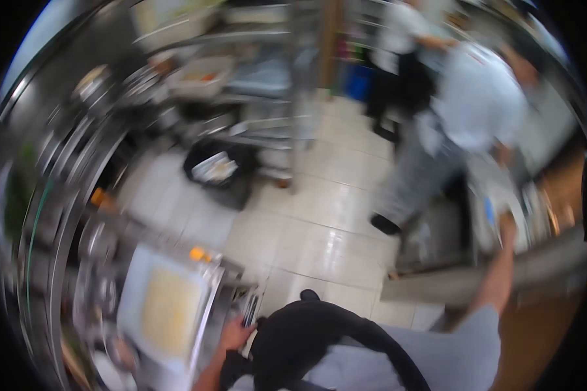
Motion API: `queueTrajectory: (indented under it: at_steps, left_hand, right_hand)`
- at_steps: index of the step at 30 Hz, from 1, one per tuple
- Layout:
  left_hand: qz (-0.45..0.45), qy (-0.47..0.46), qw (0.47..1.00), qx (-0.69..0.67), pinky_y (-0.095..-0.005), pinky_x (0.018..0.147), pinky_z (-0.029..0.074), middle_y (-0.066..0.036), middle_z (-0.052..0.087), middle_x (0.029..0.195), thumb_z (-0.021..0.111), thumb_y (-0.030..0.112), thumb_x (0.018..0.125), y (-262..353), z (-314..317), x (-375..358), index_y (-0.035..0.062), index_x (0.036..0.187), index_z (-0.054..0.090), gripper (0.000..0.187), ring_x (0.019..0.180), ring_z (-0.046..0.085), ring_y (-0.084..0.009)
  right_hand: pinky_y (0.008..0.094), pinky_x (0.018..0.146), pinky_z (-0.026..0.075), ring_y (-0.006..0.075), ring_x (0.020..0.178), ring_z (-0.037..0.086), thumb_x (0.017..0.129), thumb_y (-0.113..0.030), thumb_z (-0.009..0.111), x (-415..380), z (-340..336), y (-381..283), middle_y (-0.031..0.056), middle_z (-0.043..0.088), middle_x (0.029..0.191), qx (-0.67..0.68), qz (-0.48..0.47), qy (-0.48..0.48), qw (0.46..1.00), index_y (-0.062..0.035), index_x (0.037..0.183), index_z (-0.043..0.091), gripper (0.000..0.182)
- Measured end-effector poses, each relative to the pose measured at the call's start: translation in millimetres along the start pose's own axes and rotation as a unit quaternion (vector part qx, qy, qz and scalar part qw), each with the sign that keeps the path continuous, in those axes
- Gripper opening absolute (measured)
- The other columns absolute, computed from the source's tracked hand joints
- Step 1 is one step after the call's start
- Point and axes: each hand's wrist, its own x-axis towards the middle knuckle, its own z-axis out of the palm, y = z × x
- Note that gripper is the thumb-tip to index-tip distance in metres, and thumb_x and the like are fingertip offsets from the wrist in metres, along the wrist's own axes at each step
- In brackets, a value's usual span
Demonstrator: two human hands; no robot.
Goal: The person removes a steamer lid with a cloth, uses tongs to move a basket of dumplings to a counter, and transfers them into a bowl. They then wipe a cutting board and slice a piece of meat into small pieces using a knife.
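My left hand (pixel 237 333) is low in the view, beside the right end of a metal counter. Its fingers look closed around a dark, narrow object (pixel 250 310) with a pale edge, too blurred to name. My right arm stretches out to the right. My right hand (pixel 507 228) is at the near end of a long pale container or drawer (pixel 496 189) with a blue patch (pixel 488 210) on it. Motion blur hides whether its fingers grip that edge or only touch it.
A light tray (pixel 134 293) holding a flat yellowish sheet lies on the left counter. A black bin (pixel 231 192) with rubbish stands before a metal shelf rack (pixel 293 98). A co-worker in white (pixel 479 98) bends at the right counter; another person (pixel 398 39) stands behind. Tiled floor (pixel 313 228) runs between.
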Motion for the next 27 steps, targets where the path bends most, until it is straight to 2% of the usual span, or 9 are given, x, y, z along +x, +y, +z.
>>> queueTrajectory:
  at_steps: [1, 6, 9, 11, 13, 14, 17, 18, 27]
  left_hand:
    - [0.026, 0.029, 0.999, -0.007, -0.0508, 0.08, 0.053, -0.022, 0.07, 0.094, 0.072, 0.053, 0.085, 11, -3, -4, 0.0058, 0.096, 0.069, 0.049, 0.09, 0.067, -0.0436]
    - [-0.034, 0.004, 0.999, -0.029, -0.0472, 0.081, 0.052, -0.02, 0.07, 0.095, 0.07, 0.05, 0.086, 48, -27, -10, 0.0081, 0.095, 0.068, 0.043, 0.094, 0.068, -0.039]
    - [-0.004, 0.007, 0.996, -0.091, -0.0467, 0.079, 0.052, -0.02, 0.07, 0.094, 0.071, 0.047, 0.086, 79, -54, -22, 0.0071, 0.095, 0.066, 0.041, 0.091, 0.067, -0.0393]
    - [0.03, 0.045, 0.992, -0.115, -0.046, 0.079, 0.051, -0.02, 0.069, 0.093, 0.072, 0.046, 0.086, 88, -66, -27, 0.0056, 0.095, 0.064, 0.042, 0.09, 0.067, -0.039]
    - [0.001, 0.103, 0.988, -0.119, -0.0449, 0.076, 0.052, -0.019, 0.068, 0.088, 0.073, 0.047, 0.086, 99, -82, -29, 0.006, 0.097, 0.064, 0.043, 0.084, 0.067, -0.0374]
    - [-0.012, 0.15, 0.982, -0.116, -0.0439, 0.072, 0.052, -0.017, 0.067, 0.082, 0.074, 0.048, 0.086, 104, -91, -27, 0.0064, 0.099, 0.065, 0.044, 0.078, 0.066, -0.0357]
    - [0.001, 0.225, 0.963, -0.149, -0.0449, 0.07, 0.052, -0.018, 0.068, 0.082, 0.074, 0.044, 0.085, 116, -125, -23, 0.0063, 0.104, 0.065, 0.043, 0.076, 0.066, -0.0384]
    - [0.026, 0.264, 0.956, -0.123, -0.0456, 0.071, 0.052, -0.018, 0.068, 0.083, 0.074, 0.043, 0.085, 118, -135, -20, 0.0062, 0.105, 0.066, 0.042, 0.077, 0.066, -0.0392]
    - [0.12, 0.299, 0.941, -0.105, -0.0431, 0.1, 0.051, -0.023, 0.063, 0.129, 0.076, 0.043, 0.084, 110, -220, -80, 0.0023, 0.141, 0.053, 0.073, 0.116, 0.063, -0.0377]
  right_hand:
    - [0.0456, 0.09, 0.054, 0.0323, 0.11, 0.067, 0.103, -0.028, 0.047, 32, 96, 87, 0.0151, 0.068, 0.128, -0.088, -0.289, 0.191, 0.934, -0.0085, 0.142, 0.057, 0.044]
    - [0.0463, 0.086, 0.055, 0.0416, 0.099, 0.069, 0.091, -0.053, 0.061, 26, 25, 7, 0.0282, 0.072, 0.107, 0.334, 0.347, -0.085, 0.872, 0.0037, 0.122, 0.067, 0.064]
    - [0.0479, 0.087, 0.054, 0.0409, 0.097, 0.068, 0.091, -0.043, 0.064, 10, -6, -94, 0.0258, 0.071, 0.108, 0.124, 0.326, 0.015, 0.937, 0.0037, 0.119, 0.066, 0.055]
    - [0.0453, 0.091, 0.054, 0.0402, 0.099, 0.067, 0.1, -0.015, 0.056, -7, 26, -202, 0.025, 0.069, 0.108, 0.187, 0.026, 0.123, 0.974, 0.0004, 0.119, 0.063, 0.026]
    - [0.0454, 0.098, 0.051, 0.0362, 0.107, 0.065, 0.099, -0.017, 0.059, -64, 37, -384, 0.0207, 0.068, 0.114, 0.499, -0.138, -0.047, 0.854, 0.0042, 0.118, 0.062, 0.029]
    - [0.0427, 0.098, 0.051, 0.0322, 0.11, 0.064, 0.097, -0.015, 0.062, -119, -10, -478, 0.0186, 0.067, 0.117, 0.262, -0.446, 0.118, 0.848, 0.0027, 0.12, 0.063, 0.029]
    - [0.0312, 0.084, 0.051, 0.0135, 0.092, 0.061, 0.094, -0.015, 0.066, -259, -251, -661, 0.0068, 0.065, 0.099, 0.546, -0.413, -0.483, 0.546, -0.0038, 0.129, 0.062, 0.037]
    - [0.0286, 0.075, 0.05, 0.0106, 0.083, 0.06, 0.095, -0.017, 0.066, -289, -308, -685, 0.0016, 0.061, 0.086, 0.62, -0.423, -0.506, 0.424, -0.0015, 0.121, 0.065, 0.03]
    - [0.0339, 0.069, 0.057, 0.0149, 0.072, 0.062, 0.101, -0.017, 0.056, -326, -448, -792, 0.0033, 0.056, 0.078, 0.753, -0.337, -0.519, 0.223, -0.0052, 0.102, 0.059, 0.012]
